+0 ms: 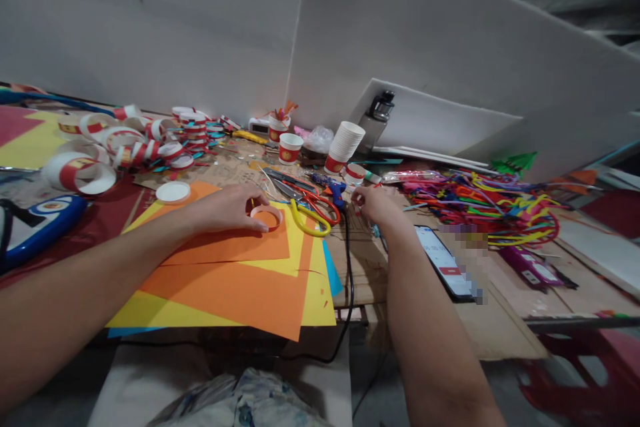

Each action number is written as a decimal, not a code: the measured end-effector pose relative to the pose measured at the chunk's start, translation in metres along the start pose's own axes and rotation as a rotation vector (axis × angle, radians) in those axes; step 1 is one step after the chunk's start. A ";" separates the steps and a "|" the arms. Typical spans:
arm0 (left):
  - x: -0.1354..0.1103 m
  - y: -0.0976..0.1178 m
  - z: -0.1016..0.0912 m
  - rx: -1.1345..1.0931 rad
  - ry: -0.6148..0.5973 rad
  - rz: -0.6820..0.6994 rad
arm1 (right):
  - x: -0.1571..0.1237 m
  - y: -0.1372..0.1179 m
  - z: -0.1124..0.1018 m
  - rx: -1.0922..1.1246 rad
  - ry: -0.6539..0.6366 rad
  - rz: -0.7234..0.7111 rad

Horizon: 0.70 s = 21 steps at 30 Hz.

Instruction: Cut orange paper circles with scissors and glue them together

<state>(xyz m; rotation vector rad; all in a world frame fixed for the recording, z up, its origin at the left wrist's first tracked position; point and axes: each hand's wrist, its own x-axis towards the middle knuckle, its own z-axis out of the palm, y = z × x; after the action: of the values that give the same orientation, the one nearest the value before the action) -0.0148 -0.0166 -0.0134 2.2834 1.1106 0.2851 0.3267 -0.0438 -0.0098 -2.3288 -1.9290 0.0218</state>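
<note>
My left hand [233, 210] is over the orange paper [235, 243], its thumb and fingers closed around the side of a short ring cut from a paper cup [269, 227]. My right hand [376, 205] is low over the cardboard, fingers curled downward and pressed together; what they pinch, if anything, is too small to make out. Just left of it lies a blue glue gun [338, 191] with a black cord [349, 267]. Between my hands rest red-handled scissors [323, 207] and yellow-handled scissors [310, 221]. A white round disc [173, 192] sits beside my left forearm.
Many cut cup rings [80, 170] are heaped at the left. Stacked paper cups [345, 147], a single cup [290, 148] and a dark bottle [375, 123] stand at the back. Colourful pipe cleaners [480, 203] and a phone [443, 260] lie at the right.
</note>
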 end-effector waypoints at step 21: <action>-0.002 0.004 -0.002 0.015 0.007 0.016 | 0.000 -0.004 0.001 -0.238 -0.053 0.281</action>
<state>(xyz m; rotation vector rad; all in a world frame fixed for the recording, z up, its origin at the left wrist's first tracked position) -0.0140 -0.0194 -0.0091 2.3069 1.1013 0.2921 0.3232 -0.0429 -0.0104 -2.7646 -1.6918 -0.1293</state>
